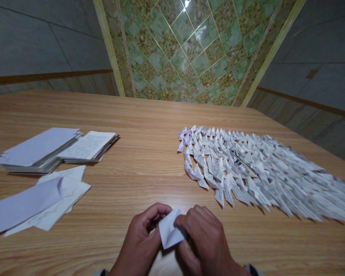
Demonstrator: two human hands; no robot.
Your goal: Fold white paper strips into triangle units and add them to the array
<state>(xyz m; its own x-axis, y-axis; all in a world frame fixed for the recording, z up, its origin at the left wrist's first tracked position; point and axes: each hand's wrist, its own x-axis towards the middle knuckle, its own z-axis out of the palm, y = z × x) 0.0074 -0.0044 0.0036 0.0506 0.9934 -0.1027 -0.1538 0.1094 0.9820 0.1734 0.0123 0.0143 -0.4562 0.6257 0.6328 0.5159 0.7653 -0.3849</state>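
Observation:
A small folded piece of white paper (169, 230) is held between my two hands at the near middle of the table. My left hand (142, 237) grips its left side, with the thumb along the near edge and the fingers curled behind. My right hand (205, 235) closes on its right side, the index finger bent over the face of the paper. A crease runs across the paper's lower part. My fingertips behind the paper are hidden.
Many folded paper boats (247, 168) stand in packed rows on the right of the wooden table (143, 153). On the left lie a stack of white paper (43, 143), a printed booklet (89, 145) and loose sheets (71, 191) with a long paper strip (25, 205) over them.

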